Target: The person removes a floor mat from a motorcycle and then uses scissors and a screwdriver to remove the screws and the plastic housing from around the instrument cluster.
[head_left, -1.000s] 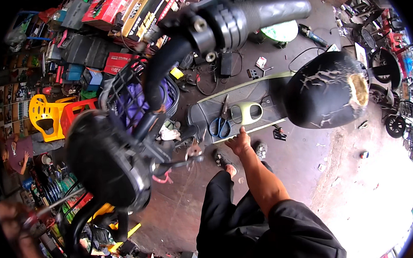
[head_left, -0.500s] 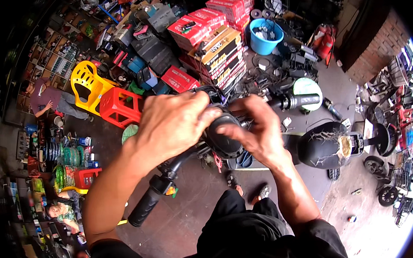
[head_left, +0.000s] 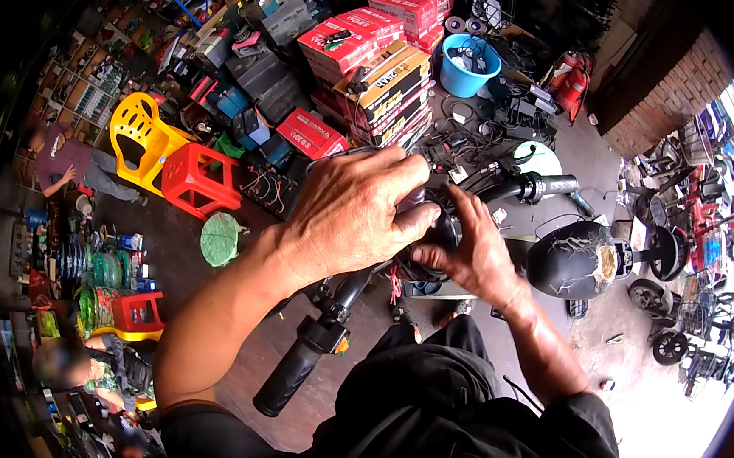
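Observation:
A black handlebar crosses the middle, with its left grip (head_left: pixel 288 379) nearer me and its right grip (head_left: pixel 558 184) farther off. At its centre is a black rounded unit (head_left: pixel 445 228), a headlamp or display housing, I cannot tell which. My left hand (head_left: pixel 357 213) curls over the unit's left side, thumb and forefinger closed round a dark part of it; the other fingertips are hidden. Around the right side wraps my right hand (head_left: pixel 479 251), thumb on the near face and fingers behind. To the right sits a black saddle (head_left: pixel 561 262) with cracked covering.
Ahead are stacked red cartons (head_left: pixel 341 43), a blue bucket (head_left: pixel 469 73) and loose cables on the floor. Left stand a yellow chair (head_left: pixel 142 117), a red stool (head_left: pixel 198 185) and two people near shelves. Bike parts and wheels (head_left: pixel 669 347) line the right side.
My left hand has shifted right, its thumb and forefinger now closer to my right hand. The handlebar's left grip appears farther right and nearer; the whole view has shifted slightly.

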Available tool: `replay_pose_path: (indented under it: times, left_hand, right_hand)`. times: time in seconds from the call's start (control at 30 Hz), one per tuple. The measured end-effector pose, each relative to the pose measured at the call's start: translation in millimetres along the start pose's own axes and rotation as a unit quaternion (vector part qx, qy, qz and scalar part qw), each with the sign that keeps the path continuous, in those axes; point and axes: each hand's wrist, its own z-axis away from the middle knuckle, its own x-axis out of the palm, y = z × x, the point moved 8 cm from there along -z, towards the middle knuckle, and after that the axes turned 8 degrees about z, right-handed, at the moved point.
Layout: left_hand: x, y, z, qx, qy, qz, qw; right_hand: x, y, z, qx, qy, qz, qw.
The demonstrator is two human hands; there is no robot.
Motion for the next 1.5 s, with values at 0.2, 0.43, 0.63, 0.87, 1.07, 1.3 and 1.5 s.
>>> replay_pose_path:
  times: [0.2,0.43,0.63,0.87,1.07,1.3,1.5]
  left_hand:
    - [29,-41,16,-0.154,-0.012,0.359,0.92]
    - [37,-40,17,-0.137,-0.067,0.443,0.884]
    - [30,-51,12,-0.181,-0.056,0.279,0.941]
    - [37,-44,12,-0.133,-0.019,0.323,0.937]
    - [36,-50,14,-0.145,-0.018,0.347,0.927]
    - [28,-49,15,-0.11,0.004,0.344,0.933]
    - [18,-47,12,-0.098,0.011,0.358,0.929]
  right_hand:
    - [37,12,20,0.104,0.011,0.039,0.994]
    - [35,2,4,0.115,0.002,0.093,0.989]
    - [30,-5,2,0.095,0.049,0.146,0.983]
    - [31,-7,2,0.078,0.065,0.135,0.986]
    - [22,-19,2,0.041,0.103,0.179,0.978]
    - [22,-12,2,0.055,0.085,0.145,0.984]
    - [18,-7,1,0.103,0.05,0.094,0.989]
